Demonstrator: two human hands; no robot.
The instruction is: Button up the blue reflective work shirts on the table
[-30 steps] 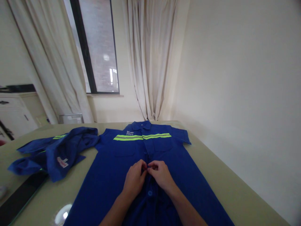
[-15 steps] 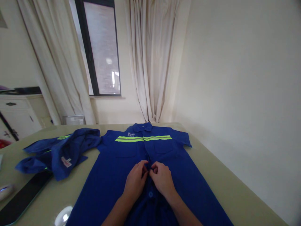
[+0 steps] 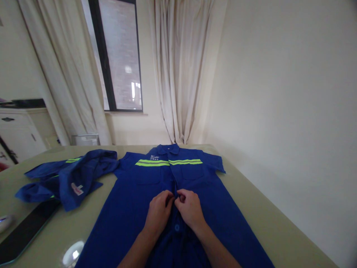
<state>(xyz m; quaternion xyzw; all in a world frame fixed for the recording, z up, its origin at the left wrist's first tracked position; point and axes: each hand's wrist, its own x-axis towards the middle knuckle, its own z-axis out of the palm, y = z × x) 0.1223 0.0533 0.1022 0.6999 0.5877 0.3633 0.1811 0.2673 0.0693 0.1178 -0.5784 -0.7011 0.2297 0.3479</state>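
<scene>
A blue short-sleeved work shirt with a yellow-green reflective band across the chest lies spread on the table, collar at the far end. Along its front opening, my left hand pinches the placket from the left side. My right hand pinches the facing edge, its fingertips almost meeting the left ones. Whatever sits between the fingertips is hidden by them. A round blue button shows on the placket just below my hands.
A crumpled blue garment with a pale label lies at the left. Beside it are a dark flat panel and a white mouse-like object. A light reflects on the greenish table. A wall borders the table's right edge.
Both hands stay at the placket, with slight shifts of the fingers. The whole view has moved a little, so everything sits slightly further left and up.
</scene>
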